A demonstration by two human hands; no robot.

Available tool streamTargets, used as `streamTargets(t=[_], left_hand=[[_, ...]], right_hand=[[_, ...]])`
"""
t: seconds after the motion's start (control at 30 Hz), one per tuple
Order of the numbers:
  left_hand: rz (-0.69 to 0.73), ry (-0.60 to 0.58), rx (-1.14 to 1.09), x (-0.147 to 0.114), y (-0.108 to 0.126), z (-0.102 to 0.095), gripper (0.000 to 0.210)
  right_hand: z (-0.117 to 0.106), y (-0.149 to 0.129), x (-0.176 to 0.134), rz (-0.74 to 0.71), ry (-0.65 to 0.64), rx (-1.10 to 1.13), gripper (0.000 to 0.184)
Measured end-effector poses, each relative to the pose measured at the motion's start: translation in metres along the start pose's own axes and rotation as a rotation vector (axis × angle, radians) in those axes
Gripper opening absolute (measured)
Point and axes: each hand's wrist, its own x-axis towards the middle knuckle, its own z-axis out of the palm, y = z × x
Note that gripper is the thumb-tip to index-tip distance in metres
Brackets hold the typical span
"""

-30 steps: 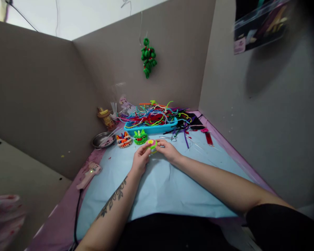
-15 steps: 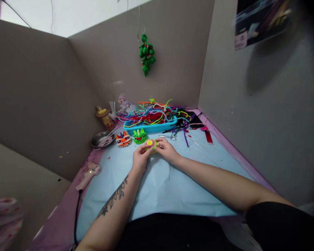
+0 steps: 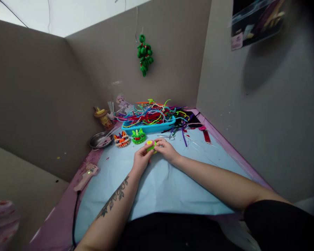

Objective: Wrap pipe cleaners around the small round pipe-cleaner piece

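Note:
Between my two hands is a small round pipe-cleaner piece point(image 3: 149, 143), with a yellow centre, a pink ring and a lime-green edge. My left hand point(image 3: 141, 156) grips its left and lower side, and my right hand point(image 3: 166, 149) pinches the right side. The fingers cover part of it. Just beyond, a green pipe-cleaner animal head point(image 3: 139, 136) and an orange-and-cream one point(image 3: 121, 139) stand side by side on the light blue sheet point(image 3: 178, 188). A pair of scissors point(image 3: 167, 137) lies behind my right hand.
A blue tray point(image 3: 149, 129) heaped with colourful pipe cleaners point(image 3: 153, 113) stands at the back. At left are a metal bowl point(image 3: 101, 140), a brown cup point(image 3: 104, 118) and a corded pink glue gun point(image 3: 87, 177). Grey partitions point(image 3: 172, 52) surround the table; a green pipe-cleaner ornament point(image 3: 144, 57) hangs behind.
The round piece has tilted a little in my fingers, and its face shows less now. Both hands keep hold of it. The view has shifted slightly.

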Motion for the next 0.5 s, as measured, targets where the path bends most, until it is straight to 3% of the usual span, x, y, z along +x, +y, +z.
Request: streamTargets(t=[0.17,0.5], left_hand=[[0.015,0.046,0.079,-0.0001,0.0011,0.0002,0.031],[-0.005,0.068,0.097,-0.0007,-0.0001,0.0005,0.028]], right_hand=[[0.0002,0.0062,0.0,0.001,-0.002,-0.015,0.015],[0.0,0.0074,0.0005,0.006,0.003,-0.067,0.015]])
